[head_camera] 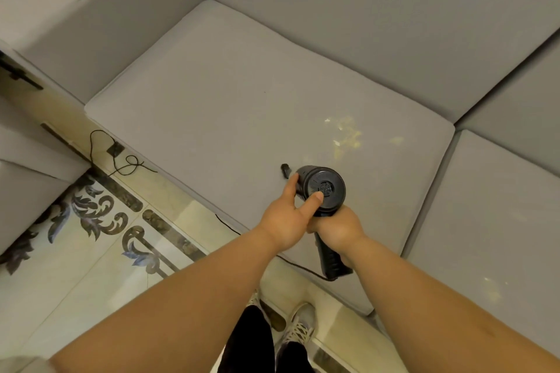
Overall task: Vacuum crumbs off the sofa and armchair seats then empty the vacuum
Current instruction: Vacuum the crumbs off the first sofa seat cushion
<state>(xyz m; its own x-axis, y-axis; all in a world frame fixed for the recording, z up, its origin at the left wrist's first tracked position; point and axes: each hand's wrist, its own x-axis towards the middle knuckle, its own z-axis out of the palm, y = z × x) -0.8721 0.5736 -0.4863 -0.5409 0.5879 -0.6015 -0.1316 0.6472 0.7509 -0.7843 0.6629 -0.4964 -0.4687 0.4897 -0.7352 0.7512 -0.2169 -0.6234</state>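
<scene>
Right hand (336, 232) wraps the handle of the vacuum (324, 191); left hand (286, 218) steadies the barrel, thumb on the rear cap, fingers along the side. Vac sits low over the seat cushion (230, 94), nozzle end just short of the crumbs (348, 135). Risk: cord (297, 265) trailing off the handle could snag the cushion edge & jerk the aim. Long axis runs away from the person, rear cap facing up.

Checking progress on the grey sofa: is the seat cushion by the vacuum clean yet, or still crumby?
Still crumby: pale yellow crumbs lie scattered on the grey seat cushion, beyond the black handheld vacuum.
</scene>
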